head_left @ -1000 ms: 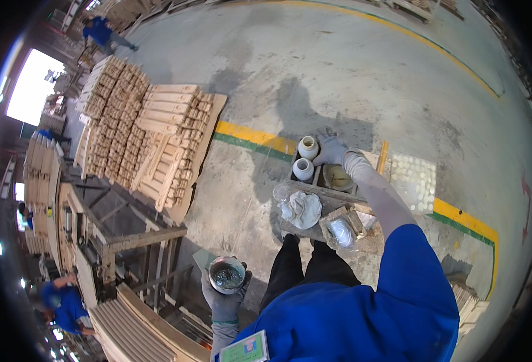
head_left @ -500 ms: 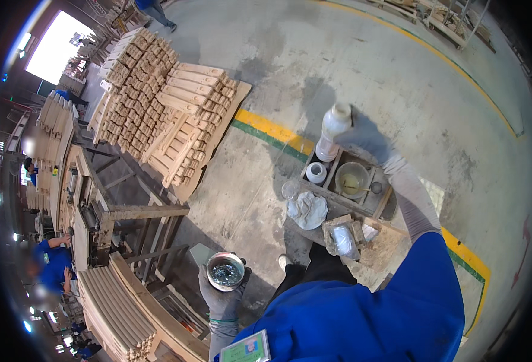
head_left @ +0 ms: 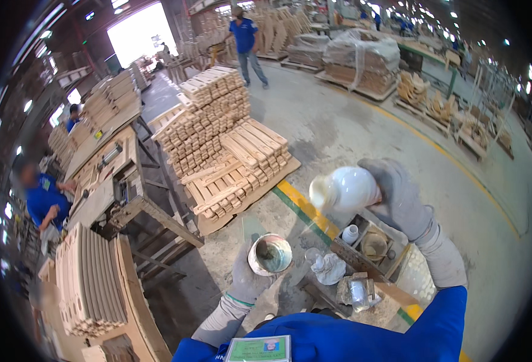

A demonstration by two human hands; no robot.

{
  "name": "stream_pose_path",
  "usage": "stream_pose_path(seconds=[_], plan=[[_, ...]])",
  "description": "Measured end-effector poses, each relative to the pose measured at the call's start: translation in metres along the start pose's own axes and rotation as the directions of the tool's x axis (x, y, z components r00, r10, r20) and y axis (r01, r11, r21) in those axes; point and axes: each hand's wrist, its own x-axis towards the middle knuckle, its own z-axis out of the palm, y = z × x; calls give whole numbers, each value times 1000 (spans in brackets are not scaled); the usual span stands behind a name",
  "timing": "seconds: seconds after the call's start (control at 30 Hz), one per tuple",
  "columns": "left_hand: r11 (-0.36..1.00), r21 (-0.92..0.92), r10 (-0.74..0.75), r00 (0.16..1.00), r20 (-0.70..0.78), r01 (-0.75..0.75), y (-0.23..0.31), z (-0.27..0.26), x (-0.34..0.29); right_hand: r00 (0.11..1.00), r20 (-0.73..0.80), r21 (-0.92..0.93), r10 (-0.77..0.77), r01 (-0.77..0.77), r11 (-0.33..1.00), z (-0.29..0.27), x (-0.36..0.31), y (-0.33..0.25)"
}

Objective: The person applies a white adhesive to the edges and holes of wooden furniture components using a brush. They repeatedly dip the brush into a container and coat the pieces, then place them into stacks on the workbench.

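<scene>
**Bottle raised, tin held low**

The right hand (head_left: 402, 196), in a grey knitted glove, has its grip closed round a smooth white plastic bottle (head_left: 344, 190), rounded in shape and tipped on its side with the open neck pointing toward nine o'clock. At seven o'clock from the bottle, the left hand (head_left: 245, 277), gloved the same way, wraps its fingers round a small round metal tin (head_left: 270, 254); the inside of the tin is smeared grey-green and its rim shines.

At five o'clock from the bottle a shallow wooden tray (head_left: 392, 256) with compartments sits on the floor, holding a second small white bottle (head_left: 350, 233) and a round dish (head_left: 374, 246). A crumpled white rag (head_left: 327, 268) lies at its nine o'clock side.

The floor (head_left: 362, 127) is worn grey concrete, crossed by a yellow and green painted stripe (head_left: 302, 208). At eleven o'clock from the tin stands a stack of pale sawn wooden slats (head_left: 218, 127) on a pallet. A rough wooden desk (head_left: 106, 181) runs along the nine o'clock side, with curved boards (head_left: 91, 283) piled below it. People in blue shirts work in the bright hall beyond.
</scene>
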Motion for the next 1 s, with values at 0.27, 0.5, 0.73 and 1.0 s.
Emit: stream_pose_path(seconds=[0.27,0.5,0.73,1.0], plan=[[983,30,170,966,192,-179,44,25,-39,856,18,-640,-516,407,652,-33,100,-75],[971,-48,240,949,205,-235,62,28,-45,736,37,-686,-676,510,518,-38,141,-105],[979,-50,206,937,283,-200,68,36,-41,685,63,-706,-726,545,453,-46,160,-119],[937,182,218,906,363,-299,66,67,-49,627,83,-772,-775,532,347,-70,165,-135]])
